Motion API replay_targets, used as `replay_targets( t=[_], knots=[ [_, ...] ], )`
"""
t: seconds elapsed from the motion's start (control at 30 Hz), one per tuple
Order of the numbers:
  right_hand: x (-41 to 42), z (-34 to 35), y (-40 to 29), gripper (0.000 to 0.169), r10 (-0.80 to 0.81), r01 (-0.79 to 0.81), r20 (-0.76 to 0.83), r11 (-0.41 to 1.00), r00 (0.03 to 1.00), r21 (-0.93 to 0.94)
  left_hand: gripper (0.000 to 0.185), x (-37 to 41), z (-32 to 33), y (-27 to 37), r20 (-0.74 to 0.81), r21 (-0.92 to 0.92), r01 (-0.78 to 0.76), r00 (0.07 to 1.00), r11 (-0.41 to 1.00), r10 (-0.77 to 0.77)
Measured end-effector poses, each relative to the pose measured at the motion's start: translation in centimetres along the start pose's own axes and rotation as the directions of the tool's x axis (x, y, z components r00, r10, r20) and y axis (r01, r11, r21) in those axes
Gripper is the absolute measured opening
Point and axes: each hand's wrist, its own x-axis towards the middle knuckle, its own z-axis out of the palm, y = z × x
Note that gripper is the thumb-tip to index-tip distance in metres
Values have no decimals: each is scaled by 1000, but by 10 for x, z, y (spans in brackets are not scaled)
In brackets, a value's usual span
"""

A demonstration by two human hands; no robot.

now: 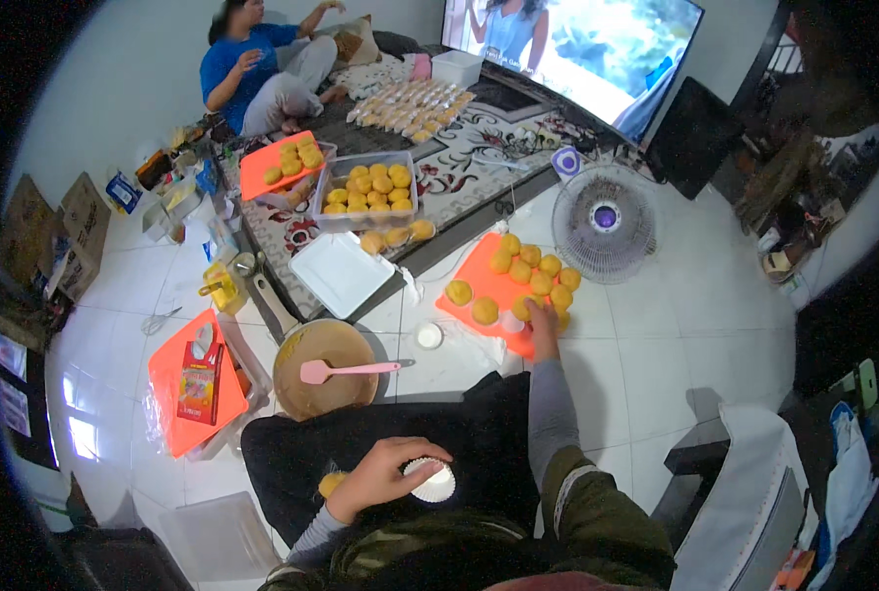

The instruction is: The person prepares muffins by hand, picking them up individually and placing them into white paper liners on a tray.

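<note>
My left hand (395,469) is over my black-covered lap, its thumb and fingers holding a white fluted paper baking cup (435,486). Beside that wrist, partly hidden, lies a yellow ball-shaped bun (331,484). Out in front, my right hand (543,325) has its fingers around a yellow bun (525,307) at the near edge of an orange plastic lid (463,275). Several more yellow buns (541,282) sit on that lid, crowded on its right side. A small whitish round thing (512,322) is next to my right fingers. Another white paper cup (430,336) rests on the floor tiles.
A frying pan (291,395) with a pink spatula (350,369) stands left of centre. Further off are a clear box (365,219) of buns, a white lid (342,273) and rows of packed buns (410,107). A fan (604,251) stands right; a person (258,66) sits behind.
</note>
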Motion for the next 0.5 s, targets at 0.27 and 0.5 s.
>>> replay_targets(
  t=[0.27, 0.5],
  knots=[
    [87, -59, 55, 52, -121, 82, -127, 957, 985, -277, 14, 7, 3, 3, -3, -61, -127, 992, 990, 127],
    [10, -17, 27, 39, -44, 45, 20, 998, 999, -52, 13, -18, -14, -8, -90, -20, -78, 993, 997, 75]
  ],
)
